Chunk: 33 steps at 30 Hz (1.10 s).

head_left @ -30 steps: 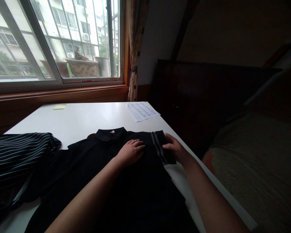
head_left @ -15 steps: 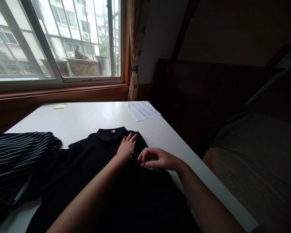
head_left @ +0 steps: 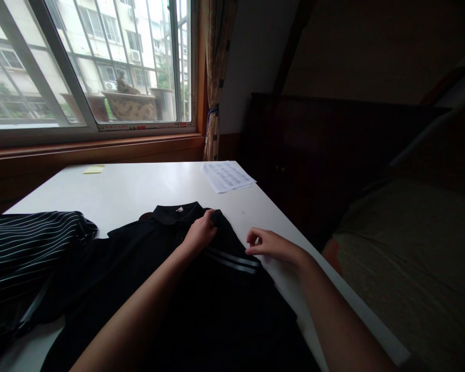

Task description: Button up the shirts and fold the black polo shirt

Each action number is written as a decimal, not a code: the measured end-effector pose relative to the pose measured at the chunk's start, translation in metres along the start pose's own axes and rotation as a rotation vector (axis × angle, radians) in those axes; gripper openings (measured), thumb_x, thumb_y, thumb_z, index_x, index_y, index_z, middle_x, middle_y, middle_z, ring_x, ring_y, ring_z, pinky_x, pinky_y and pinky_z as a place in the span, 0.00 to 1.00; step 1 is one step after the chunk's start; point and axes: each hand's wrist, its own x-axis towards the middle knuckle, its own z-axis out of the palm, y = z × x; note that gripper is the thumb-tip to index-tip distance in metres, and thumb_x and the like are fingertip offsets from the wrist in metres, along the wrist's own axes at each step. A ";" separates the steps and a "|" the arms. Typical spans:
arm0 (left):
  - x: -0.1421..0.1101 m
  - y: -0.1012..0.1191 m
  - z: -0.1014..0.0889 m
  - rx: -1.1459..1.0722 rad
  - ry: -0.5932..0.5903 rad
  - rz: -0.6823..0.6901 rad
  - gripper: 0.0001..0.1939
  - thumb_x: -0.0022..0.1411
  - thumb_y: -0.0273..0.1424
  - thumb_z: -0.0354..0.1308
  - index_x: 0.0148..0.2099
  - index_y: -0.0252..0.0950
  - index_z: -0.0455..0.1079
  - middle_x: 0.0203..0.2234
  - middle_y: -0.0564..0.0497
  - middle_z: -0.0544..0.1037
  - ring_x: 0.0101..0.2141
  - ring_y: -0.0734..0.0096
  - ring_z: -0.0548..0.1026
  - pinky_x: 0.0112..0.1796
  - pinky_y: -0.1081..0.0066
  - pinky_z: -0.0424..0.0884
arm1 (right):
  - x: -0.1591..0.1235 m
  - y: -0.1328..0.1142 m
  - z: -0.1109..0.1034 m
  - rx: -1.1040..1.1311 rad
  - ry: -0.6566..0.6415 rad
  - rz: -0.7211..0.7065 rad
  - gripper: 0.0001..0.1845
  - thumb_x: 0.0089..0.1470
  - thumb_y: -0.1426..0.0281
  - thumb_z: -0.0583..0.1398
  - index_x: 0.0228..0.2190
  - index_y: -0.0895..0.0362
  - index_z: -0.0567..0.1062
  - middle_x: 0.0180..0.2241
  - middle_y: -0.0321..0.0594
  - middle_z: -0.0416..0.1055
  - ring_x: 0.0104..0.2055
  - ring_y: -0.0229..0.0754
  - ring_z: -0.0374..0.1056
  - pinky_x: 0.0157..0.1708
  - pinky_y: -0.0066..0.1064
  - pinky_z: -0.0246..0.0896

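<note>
A black polo shirt (head_left: pixel 139 289) lies spread on the white table, its collar (head_left: pixel 176 213) toward the window. My left hand (head_left: pixel 202 230) is closed on the shoulder cloth beside the collar, its fingertips partly hidden. Two pale stripes (head_left: pixel 232 262) cross the sleeve on the right. At that sleeve's outer edge my right hand (head_left: pixel 273 245) has its thumb and fingers curled together in a pinch on the cloth; the exact contact is hard to see.
Black cloth with white stripes (head_left: pixel 34 237) lies bunched at the left. Printed sheets (head_left: pixel 228 176) rest at the table's (head_left: pixel 135 188) far right corner, a yellow sticky note (head_left: pixel 94 169) at its far left. A window with a curtain (head_left: pixel 214 103) stands behind; a dark bed-like surface is at right.
My right hand has moved right, off the sleeve's middle to its outer edge, and the striped sleeve now lies flatter and uncovered. My left hand's fingers have gone from spread to curled.
</note>
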 end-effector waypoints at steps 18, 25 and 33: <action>-0.007 0.000 0.012 0.359 -0.158 0.338 0.26 0.72 0.43 0.43 0.68 0.45 0.56 0.67 0.53 0.58 0.68 0.52 0.49 0.63 0.47 0.50 | -0.006 -0.002 -0.001 -0.134 -0.230 0.119 0.15 0.38 0.64 0.69 0.28 0.58 0.74 0.24 0.32 0.69 0.28 0.37 0.63 0.26 0.26 0.52; 0.013 -0.009 0.021 0.391 -0.218 0.221 0.31 0.71 0.49 0.40 0.71 0.45 0.48 0.69 0.55 0.49 0.68 0.50 0.46 0.64 0.43 0.46 | -0.011 -0.003 -0.004 -0.193 -0.265 0.153 0.14 0.38 0.64 0.70 0.26 0.57 0.74 0.23 0.31 0.69 0.27 0.36 0.62 0.24 0.26 0.50; 0.027 -0.011 0.026 0.412 -0.196 0.184 0.31 0.71 0.48 0.41 0.71 0.43 0.50 0.69 0.50 0.52 0.68 0.50 0.47 0.62 0.43 0.50 | -0.020 0.000 -0.017 -0.182 -0.305 0.213 0.15 0.36 0.64 0.70 0.27 0.58 0.75 0.23 0.32 0.69 0.26 0.36 0.62 0.23 0.26 0.50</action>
